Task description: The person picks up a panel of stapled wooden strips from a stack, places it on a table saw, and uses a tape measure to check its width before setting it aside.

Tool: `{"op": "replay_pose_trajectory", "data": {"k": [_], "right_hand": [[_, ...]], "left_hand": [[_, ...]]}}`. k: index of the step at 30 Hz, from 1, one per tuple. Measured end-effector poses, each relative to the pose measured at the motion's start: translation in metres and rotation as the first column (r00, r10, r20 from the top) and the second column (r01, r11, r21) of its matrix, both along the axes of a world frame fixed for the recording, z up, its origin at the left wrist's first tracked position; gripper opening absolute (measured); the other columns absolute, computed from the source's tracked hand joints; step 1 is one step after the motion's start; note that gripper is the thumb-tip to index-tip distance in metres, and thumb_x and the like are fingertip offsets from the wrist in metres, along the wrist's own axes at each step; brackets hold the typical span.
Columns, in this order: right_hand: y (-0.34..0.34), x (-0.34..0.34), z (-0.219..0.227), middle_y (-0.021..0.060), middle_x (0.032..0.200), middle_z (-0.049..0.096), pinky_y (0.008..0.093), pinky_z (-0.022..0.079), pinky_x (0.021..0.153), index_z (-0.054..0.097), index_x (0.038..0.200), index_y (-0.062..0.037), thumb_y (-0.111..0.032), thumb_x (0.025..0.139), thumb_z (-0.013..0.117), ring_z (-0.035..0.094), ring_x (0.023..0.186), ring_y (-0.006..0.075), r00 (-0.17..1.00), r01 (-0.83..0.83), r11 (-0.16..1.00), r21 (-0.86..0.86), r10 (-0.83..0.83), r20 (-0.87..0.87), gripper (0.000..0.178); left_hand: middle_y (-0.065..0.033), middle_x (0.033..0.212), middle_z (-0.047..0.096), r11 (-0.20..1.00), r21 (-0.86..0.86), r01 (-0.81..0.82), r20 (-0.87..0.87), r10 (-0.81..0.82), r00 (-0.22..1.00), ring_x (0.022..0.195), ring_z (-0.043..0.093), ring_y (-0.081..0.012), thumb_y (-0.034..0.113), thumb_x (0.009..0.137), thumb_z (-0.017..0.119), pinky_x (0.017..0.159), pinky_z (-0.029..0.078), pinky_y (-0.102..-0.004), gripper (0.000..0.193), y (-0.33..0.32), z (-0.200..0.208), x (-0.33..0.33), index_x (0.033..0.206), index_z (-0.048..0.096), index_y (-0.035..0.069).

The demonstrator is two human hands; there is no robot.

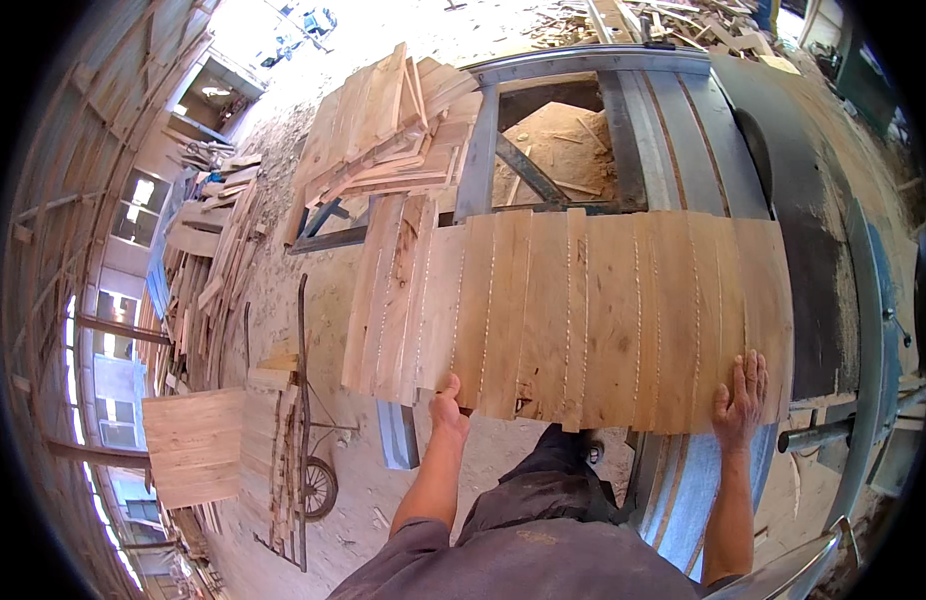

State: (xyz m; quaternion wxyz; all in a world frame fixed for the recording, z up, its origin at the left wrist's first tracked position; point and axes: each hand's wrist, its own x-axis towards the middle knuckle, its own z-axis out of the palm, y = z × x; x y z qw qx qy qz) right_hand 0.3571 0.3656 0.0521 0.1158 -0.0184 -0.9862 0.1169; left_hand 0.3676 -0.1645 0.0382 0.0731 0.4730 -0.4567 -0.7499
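Left fingers (452, 386) grip the panel (603, 300) at its near edge, probably bearing its overhang; right fingers (750, 373) lie open on top, apparently steadying it near the right edge of the desk (729, 140).

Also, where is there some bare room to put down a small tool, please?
The dark tabletop, between the edge-glued wooden panel and the blue-grey rail, looks bare except for dust. The slotted metal bed beyond the panel also has bare room. Bare floor shows between panel and handcart. Crowded: the board stack beyond the panel's left end.
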Motion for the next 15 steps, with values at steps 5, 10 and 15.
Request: {"op": "replay_pose_trajectory", "data": {"k": [5,10,15], "right_hand": [[0.005,0.019,-0.011,0.0198,0.157,0.043,0.0500,0.024,0.124,0.058,0.139,-0.0007,-0.021,0.088,0.058,0.035,0.149,0.0375,0.998,0.047,0.999,-0.020,-0.048,-0.030,0.055],[0.017,0.007,-0.012,0.0222,0.135,0.059,0.0537,0.039,0.112,0.070,0.119,-0.0038,-0.012,0.075,0.064,0.050,0.131,0.0440,0.990,0.060,0.992,-0.108,-0.074,-0.122,0.045],[0.032,0.002,-0.021,0.0179,0.142,0.058,0.0505,0.032,0.119,0.069,0.124,-0.0081,-0.023,0.079,0.067,0.047,0.139,0.0358,0.982,0.118,0.989,-0.085,-0.129,-0.140,0.048]], "left_hand": [[-0.0072,0.120,0.067,0.998,-0.047,-0.030,-0.033,0.029,0.999,0.106,0.067,-0.0270,0.019,0.095,0.070,0.086,0.057,-0.0436,0.041,0.002,-0.004,-0.012,0.132,0.060,0.003],[-0.0108,0.127,0.066,0.976,0.051,0.213,-0.075,-0.209,0.975,0.115,0.064,-0.0313,0.022,0.096,0.058,0.097,0.053,-0.0508,0.040,0.000,-0.056,0.001,0.133,0.058,0.006],[-0.0140,0.137,0.061,0.991,0.102,0.087,-0.090,-0.078,0.993,0.124,0.058,-0.0347,0.026,0.099,0.057,0.106,0.047,-0.0514,0.048,0.018,-0.080,0.005,0.142,0.052,0.005]]}}
